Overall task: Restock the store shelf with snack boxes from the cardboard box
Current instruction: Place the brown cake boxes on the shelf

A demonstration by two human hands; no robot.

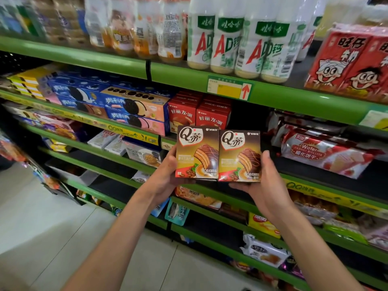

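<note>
Two brown snack boxes with a chocolate cake picture are held side by side, upright, in front of the green shelf (273, 97). My left hand (168, 175) grips the left snack box (197, 153) from its left edge and underside. My right hand (262, 185) holds the right snack box (239, 156) from below and along its right edge. Just behind the boxes, right of the red pie boxes (199, 116), the shelf has a dark gap (249, 120). The cardboard box is out of view.
Blue cookie boxes (126, 106) fill the shelf to the left and wafer packs (327, 156) lie at the right. White drink bottles (237, 38) and red milk cartons (352, 61) stand on the shelf above. Lower shelves hold scattered packets. Tiled floor (52, 227) lies lower left.
</note>
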